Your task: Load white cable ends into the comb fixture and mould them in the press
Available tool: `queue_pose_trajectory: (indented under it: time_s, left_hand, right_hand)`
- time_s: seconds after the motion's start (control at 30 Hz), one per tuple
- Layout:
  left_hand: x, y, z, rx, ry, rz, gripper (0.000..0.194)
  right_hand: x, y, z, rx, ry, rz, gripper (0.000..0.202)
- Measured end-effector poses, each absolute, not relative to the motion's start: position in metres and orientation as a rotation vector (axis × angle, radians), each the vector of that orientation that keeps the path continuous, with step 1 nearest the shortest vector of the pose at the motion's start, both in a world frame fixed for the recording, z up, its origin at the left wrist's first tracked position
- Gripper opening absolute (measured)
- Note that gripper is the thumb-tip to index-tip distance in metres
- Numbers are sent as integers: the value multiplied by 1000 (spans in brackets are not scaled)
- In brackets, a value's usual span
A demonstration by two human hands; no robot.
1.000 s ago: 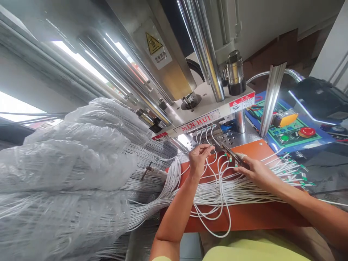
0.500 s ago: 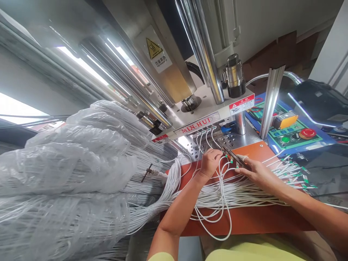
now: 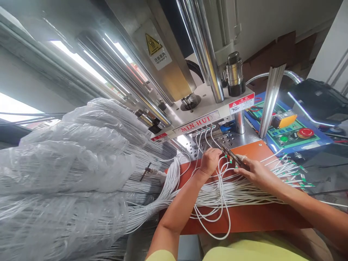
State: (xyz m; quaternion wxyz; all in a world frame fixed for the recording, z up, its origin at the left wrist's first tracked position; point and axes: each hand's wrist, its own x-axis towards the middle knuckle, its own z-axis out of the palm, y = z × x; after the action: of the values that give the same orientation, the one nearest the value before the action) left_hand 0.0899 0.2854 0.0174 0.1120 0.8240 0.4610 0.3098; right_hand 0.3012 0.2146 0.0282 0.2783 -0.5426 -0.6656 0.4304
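Note:
My right hand (image 3: 251, 167) grips the near end of a narrow dark metal mould bar (image 3: 234, 158), thumb below and fingers above. Along the bar sit several white cable ends with green tips (image 3: 231, 159). At the bar's far left end my left hand (image 3: 211, 160) is closed, its fingers curled together; what they pinch is hidden. White cables (image 3: 223, 195) hang in loops below the bar and over the orange-brown board (image 3: 209, 225). Behind my hands, several white cables run into the press (image 3: 199, 124), their ends under its upper plate.
Plastic-wrapped cable bundles (image 3: 65, 170) are heaped at the left. A T-handled clamp (image 3: 146, 172) stands beside the board. Green-tipped cable ends (image 3: 301, 177) fan out at the right. Behind them lies a control panel (image 3: 292, 136) with a red stop button (image 3: 306, 132). Steel columns (image 3: 208, 54) rise from the press.
Both hands stay at the bar, with hardly any movement. The whole view has shifted very slightly.

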Motion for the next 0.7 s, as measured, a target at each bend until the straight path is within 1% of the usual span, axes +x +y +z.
queue_pose_trajectory:
  time_s: [0.07,0.13,0.3,0.43,0.5,0.57,0.63,0.7]
  left_hand:
    - [92,284,17,2389,1336,937,25]
    - [96,282,17,2370,1316,942,22]
    - [109,276,13,2339,1323,838,12]
    - [113,272,17,2248,1318,753,13]
    - [110,269,25,2250,1268,767,16]
    - [101,269,34,2245,1270,856,14]
    - [85,273,43,2152,1398,1063,9]
    - [64,282,46,1916,1603,1334,8]
  right_hand:
    - [304,212,33,-1495,-1881,1116,39]
    - [308,209,37,-1583,-2024,1003,35]
    - [315,196,37,-1802,-2441,519,39]
    - [318,193,47,-1876,-2654,350,26]
    - [318,204,56,-1868,-2658,270,27]
    - [313,227,64,-1841,-2587,204,36]
    - [298,263,68,-1737,-2467,198,41]
    - [274,303,70,-1497,-2375,205,37]
